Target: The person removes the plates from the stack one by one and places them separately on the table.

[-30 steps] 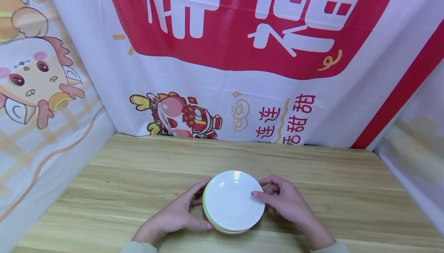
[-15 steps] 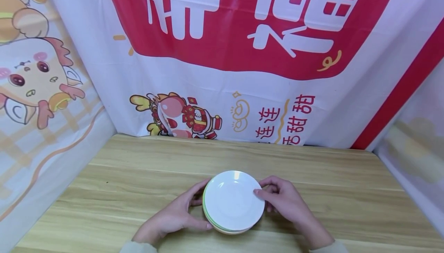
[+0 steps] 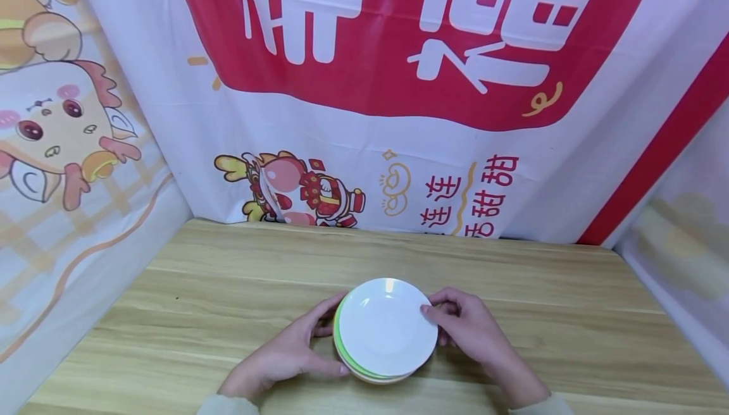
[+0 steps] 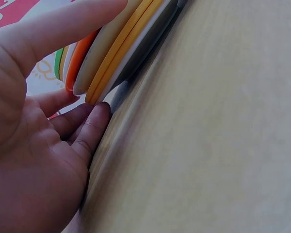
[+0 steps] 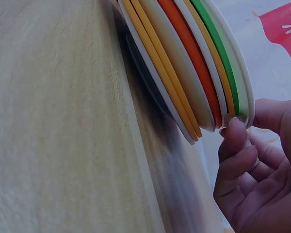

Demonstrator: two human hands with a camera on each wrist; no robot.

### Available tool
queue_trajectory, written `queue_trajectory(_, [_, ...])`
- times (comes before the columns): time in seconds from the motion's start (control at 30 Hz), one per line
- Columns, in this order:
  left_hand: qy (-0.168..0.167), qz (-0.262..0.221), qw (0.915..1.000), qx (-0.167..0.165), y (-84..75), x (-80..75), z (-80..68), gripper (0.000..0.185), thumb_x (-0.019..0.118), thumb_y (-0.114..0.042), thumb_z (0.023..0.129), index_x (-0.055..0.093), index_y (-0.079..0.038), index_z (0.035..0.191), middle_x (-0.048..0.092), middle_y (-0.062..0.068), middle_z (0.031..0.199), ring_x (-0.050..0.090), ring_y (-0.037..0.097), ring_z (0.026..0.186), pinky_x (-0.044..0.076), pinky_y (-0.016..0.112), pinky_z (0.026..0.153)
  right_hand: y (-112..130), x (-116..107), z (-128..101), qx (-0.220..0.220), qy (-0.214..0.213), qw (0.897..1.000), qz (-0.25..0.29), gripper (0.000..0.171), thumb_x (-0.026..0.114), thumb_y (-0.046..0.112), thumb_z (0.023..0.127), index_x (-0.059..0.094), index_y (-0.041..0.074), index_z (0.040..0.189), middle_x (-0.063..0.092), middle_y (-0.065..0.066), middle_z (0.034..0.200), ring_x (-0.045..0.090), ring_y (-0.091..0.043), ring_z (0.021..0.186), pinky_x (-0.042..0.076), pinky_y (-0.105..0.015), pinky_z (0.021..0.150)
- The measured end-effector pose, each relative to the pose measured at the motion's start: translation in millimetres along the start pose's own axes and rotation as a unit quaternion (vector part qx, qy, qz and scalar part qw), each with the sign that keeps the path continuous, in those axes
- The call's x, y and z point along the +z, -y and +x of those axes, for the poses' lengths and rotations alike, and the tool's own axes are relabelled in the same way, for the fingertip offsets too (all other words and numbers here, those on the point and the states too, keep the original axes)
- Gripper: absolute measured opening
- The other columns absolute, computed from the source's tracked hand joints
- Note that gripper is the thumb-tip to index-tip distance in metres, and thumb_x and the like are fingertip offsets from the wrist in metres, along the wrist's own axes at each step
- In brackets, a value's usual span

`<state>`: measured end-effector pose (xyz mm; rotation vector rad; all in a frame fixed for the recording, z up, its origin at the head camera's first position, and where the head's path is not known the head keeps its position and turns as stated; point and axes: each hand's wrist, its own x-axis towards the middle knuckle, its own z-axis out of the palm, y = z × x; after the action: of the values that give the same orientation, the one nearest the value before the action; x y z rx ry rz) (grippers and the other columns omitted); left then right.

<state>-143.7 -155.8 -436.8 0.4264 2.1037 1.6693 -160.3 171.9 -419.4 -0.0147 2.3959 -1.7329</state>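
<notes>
Right now both hands flank a small stack of plates [image 3: 383,333] sitting near the front edge of the wooden table [image 3: 228,288], roughly midway between its left and right edges. The left hand [image 3: 285,355] curls loosely around the stack's left side, thumb along the near rim and fingers tucked low against the table by the bottom plate; the left wrist view shows those fingers [image 4: 89,131] at the foot of the stack. The right hand [image 3: 464,326] has its thumb on the rim of the top white plate [image 3: 393,329] and its fingertips [image 5: 235,133] hooked under that rim, fingers bent, a light pinch. Judging by this, separating the top plate has barely begun: every plate, orange, yellow, green and white, still lies nested in the stack, none set aside
</notes>
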Motion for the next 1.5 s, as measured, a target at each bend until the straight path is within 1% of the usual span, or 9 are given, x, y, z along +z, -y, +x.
queue_trajectory(0.17, [0.000,0.003,1.0000,0.004,-0.4,0.7,1.1,0.114,0.096,-0.013,0.080,0.029,-0.025,0.171,0.035,0.013,0.174,0.053,0.036,0.146,0.040,0.050,0.122,4,0,-1,0.005,-0.021,1.000,-0.010,0.021,0.079,0.021,0.099,0.074,0.004,0.110,0.064,-0.003,0.076,0.058,-0.016,0.062,0.049,-0.024,0.052])
queue_trajectory(0.37, [-0.001,0.003,1.0000,-0.001,-1.1,1.5,1.7,0.113,0.096,-0.014,0.079,0.030,-0.026,0.170,0.037,0.011,0.174,0.053,0.035,0.145,0.039,0.050,0.122,6,-1,-1,0.014,-0.030,0.999,0.006,0.023,0.078,0.021,0.100,0.074,0.003,0.112,0.064,-0.003,0.074,0.056,-0.015,0.061,0.047,-0.025,0.051])
queue_trajectory(0.6, [0.002,-0.015,0.9997,-0.017,-3.8,1.5,2.6,0.112,0.096,-0.013,0.079,0.032,-0.027,0.170,0.035,0.010,0.175,0.052,0.037,0.148,0.036,0.061,0.128,6,-1,-1,0.027,-0.034,0.999,0.023,0.022,0.076,0.020,0.100,0.074,0.002,0.114,0.066,-0.003,0.078,0.057,-0.015,0.063,0.048,-0.024,0.052])
queue_trajectory(0.8, [0.010,-0.018,0.9997,-0.017,-11.4,3.3,2.8,0.113,0.095,-0.009,0.079,0.030,-0.022,0.170,0.033,0.013,0.176,0.047,0.041,0.153,0.038,0.055,0.128,7,-1,-1,0.038,-0.039,0.998,0.023,0.019,0.077,0.019,0.099,0.075,0.003,0.111,0.067,-0.004,0.079,0.057,-0.016,0.064,0.049,-0.025,0.053])
queue_trajectory(0.9, [0.004,-0.005,0.9999,-0.015,-17.0,7.1,2.2,0.119,0.097,-0.008,0.075,0.027,-0.017,0.171,0.031,0.013,0.176,0.038,0.041,0.159,0.028,0.058,0.132,7,-1,-1,0.041,-0.041,0.998,0.025,0.020,0.077,0.019,0.099,0.075,0.003,0.111,0.066,-0.004,0.078,0.058,-0.017,0.064,0.049,-0.025,0.053])
queue_trajectory(1.07, [-0.025,0.026,0.9990,-0.027,-23.1,13.9,1.4,0.135,0.102,-0.013,0.068,0.017,-0.013,0.172,0.020,0.015,0.180,0.013,0.043,0.167,0.006,0.065,0.134,7,-1,-1,0.043,-0.042,0.998,0.028,0.020,0.078,0.020,0.099,0.075,0.003,0.110,0.067,-0.004,0.079,0.058,-0.017,0.065,0.049,-0.025,0.053])
queue_trajectory(1.13, [-0.031,0.031,0.9987,-0.027,-22.5,15.6,1.7,0.138,0.103,-0.013,0.065,0.016,-0.014,0.173,0.018,0.016,0.180,0.011,0.043,0.167,0.003,0.068,0.133,7,0,0,0.042,-0.041,0.998,0.031,0.020,0.078,0.020,0.099,0.075,0.003,0.110,0.066,-0.004,0.078,0.058,-0.017,0.064,0.049,-0.025,0.053])
queue_trajectory(1.37, [-0.032,0.011,0.9994,-0.009,-16.2,17.1,4.3,0.129,0.103,-0.008,0.062,0.032,-0.022,0.169,0.030,0.008,0.177,0.016,0.038,0.166,-0.003,0.071,0.132,6,1,0,0.046,-0.040,0.998,0.033,0.020,0.077,0.020,0.099,0.074,0.003,0.110,0.067,-0.005,0.080,0.058,-0.017,0.065,0.049,-0.025,0.053])
queue_trajectory(1.5, [-0.035,0.004,0.9993,-0.011,-15.4,17.0,5.9,0.128,0.103,-0.007,0.062,0.033,-0.025,0.168,0.030,0.007,0.177,0.015,0.038,0.167,-0.004,0.071,0.131,7,0,0,0.048,-0.040,0.998,0.028,0.021,0.077,0.021,0.100,0.074,0.003,0.111,0.068,-0.005,0.083,0.059,-0.018,0.066,0.050,-0.025,0.054])
